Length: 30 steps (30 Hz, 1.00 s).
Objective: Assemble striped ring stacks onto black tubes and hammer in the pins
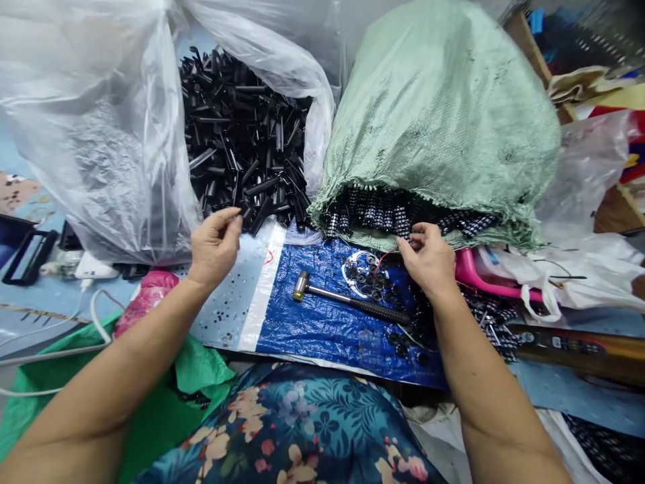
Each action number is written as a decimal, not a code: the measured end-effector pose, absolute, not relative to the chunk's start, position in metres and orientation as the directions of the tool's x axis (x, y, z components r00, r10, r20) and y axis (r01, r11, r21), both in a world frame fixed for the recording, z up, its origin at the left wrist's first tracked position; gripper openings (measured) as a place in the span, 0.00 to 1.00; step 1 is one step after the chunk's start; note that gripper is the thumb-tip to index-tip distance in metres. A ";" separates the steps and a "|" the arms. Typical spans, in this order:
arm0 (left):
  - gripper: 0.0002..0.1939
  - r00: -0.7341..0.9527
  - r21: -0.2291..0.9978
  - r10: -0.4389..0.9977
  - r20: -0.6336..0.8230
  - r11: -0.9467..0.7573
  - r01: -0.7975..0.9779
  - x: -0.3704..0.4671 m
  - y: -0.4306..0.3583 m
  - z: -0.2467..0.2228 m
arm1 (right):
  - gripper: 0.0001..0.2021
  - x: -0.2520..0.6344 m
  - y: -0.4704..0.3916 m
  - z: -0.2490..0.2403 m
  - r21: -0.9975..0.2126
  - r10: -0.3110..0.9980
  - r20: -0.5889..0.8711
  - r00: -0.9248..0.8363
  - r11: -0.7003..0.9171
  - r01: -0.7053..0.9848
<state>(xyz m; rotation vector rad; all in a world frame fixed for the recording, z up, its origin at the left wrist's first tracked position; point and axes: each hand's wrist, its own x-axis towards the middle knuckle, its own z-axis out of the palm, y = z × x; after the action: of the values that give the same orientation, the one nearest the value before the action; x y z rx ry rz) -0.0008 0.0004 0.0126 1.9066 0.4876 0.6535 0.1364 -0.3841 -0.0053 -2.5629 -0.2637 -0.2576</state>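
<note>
My left hand [216, 243] is closed in a pinch at the front edge of a heap of glossy black plastic pieces [246, 134] in a clear bag; what its fingertips hold is hidden. At the mouth of a pale green woven sack [443, 114], my right hand [429, 261] has its thumb and curled fingers at the lower end of a black-and-white patterned piece [402, 220]. Several similar pieces fill the opening. Between my hands, a small hammer [347, 301] with a black grip lies on a blue plastic sheet [297, 329], beside small black rings [375, 279].
The clear plastic bag [115, 134] rises at the left. A pink handle-like thing [496, 286] and white plastic bags [589, 269] lie at the right, above a brown elongated object [579, 349]. A white cable [98, 316] and green bag [151, 396] are at lower left.
</note>
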 end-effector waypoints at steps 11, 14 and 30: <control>0.11 0.844 0.916 0.453 -0.288 0.387 0.105 -0.023 -0.091 0.026 | 0.17 0.043 -0.367 -0.002 -0.991 0.044 0.095 0.995 -0.095 0.099; 0.10 0.868 0.860 0.366 -0.335 0.495 0.123 -0.025 -0.103 0.035 | 0.19 0.035 -0.342 0.001 -0.981 0.015 -0.075 0.997 0.180 -0.076; 0.15 0.990 0.992 0.105 -0.098 0.085 0.089 -0.032 -0.174 0.024 | 0.19 0.003 -0.299 0.015 -0.789 0.152 -0.321 0.935 0.502 -0.353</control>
<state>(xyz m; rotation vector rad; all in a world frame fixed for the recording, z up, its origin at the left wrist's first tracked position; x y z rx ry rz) -0.0318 -0.1737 0.0240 1.4874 0.1580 0.0120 0.0030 -0.2986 0.0147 -1.0005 0.2216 0.3076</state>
